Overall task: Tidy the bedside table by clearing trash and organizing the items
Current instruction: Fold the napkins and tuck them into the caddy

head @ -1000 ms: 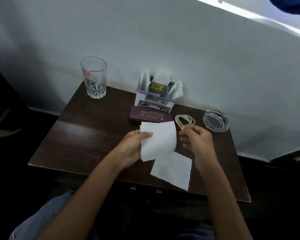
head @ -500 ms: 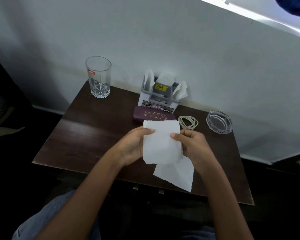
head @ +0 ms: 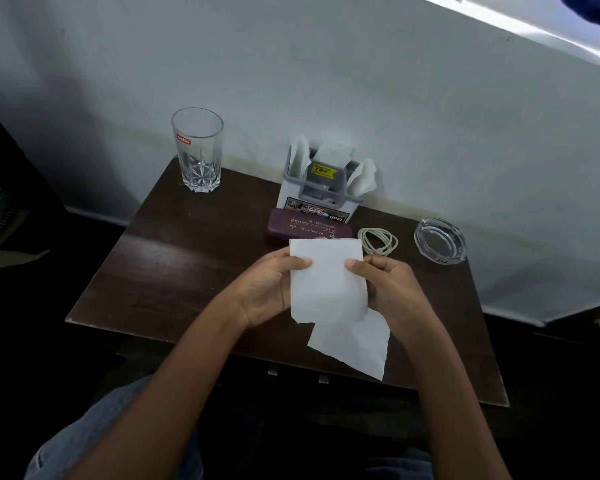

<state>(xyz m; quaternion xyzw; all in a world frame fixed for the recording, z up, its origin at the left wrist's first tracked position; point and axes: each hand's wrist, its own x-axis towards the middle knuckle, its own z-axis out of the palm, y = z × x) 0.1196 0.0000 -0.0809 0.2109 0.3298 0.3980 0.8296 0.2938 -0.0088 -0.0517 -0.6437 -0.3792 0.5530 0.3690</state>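
**Both hands hold a tissue over the counter**

At the far left of the dark counter (head: 174, 268) stands an empty glass (head: 197, 150). The left hand (head: 269, 289) pinches the white tissue (head: 328, 282) by its left edge, the right hand (head: 390, 287) by its right; a second tissue (head: 352, 344) lies beneath. Behind sit a maroon case (head: 307, 228), a tissue holder (head: 323, 187), a coiled cable (head: 378, 240) and an ashtray (head: 440, 240).

Looks like a bedroom or cheap guest room: small dark wooden bedside table (head: 174, 271) pushed against a plain white wall (head: 361, 81), with a drinking glass (head: 197, 150), glasses case (head: 309, 229) and glass ashtray (head: 440, 240) along its back edge.
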